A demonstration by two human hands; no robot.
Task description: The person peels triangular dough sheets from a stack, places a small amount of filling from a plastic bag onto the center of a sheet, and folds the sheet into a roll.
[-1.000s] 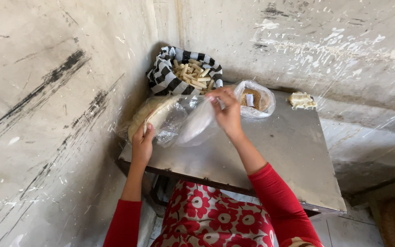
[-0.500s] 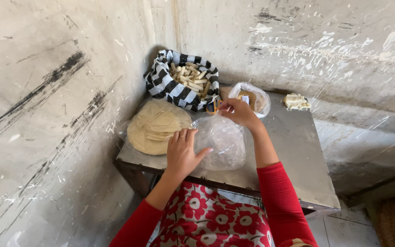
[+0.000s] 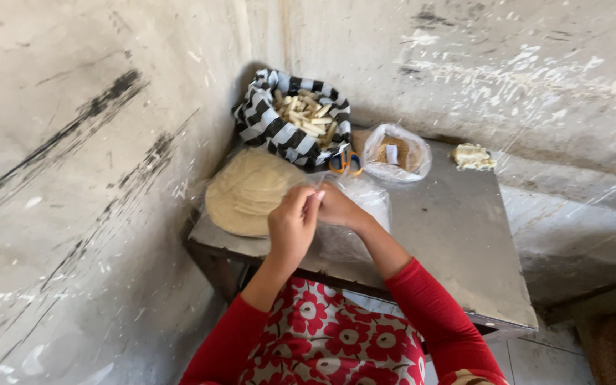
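Both hands [image 3: 313, 214] have met, pinching clear plastic bag [image 3: 354, 214].

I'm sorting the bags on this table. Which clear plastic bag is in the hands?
The near bag, empty-looking, pinched at its top by the left hand and right hand. The far bag sits untouched, holding brown contents.

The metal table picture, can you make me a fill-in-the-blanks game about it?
1. The striped cloth bag full of pale sticks is black and ____.
2. The stack of round flatbreads lies to the ____ of the two hands as the picture shows them.
3. The left hand and right hand meet over a clear ____ bag.
4. The grey metal table stands in a ____ between two walls.

Missing words: white; left; plastic; corner
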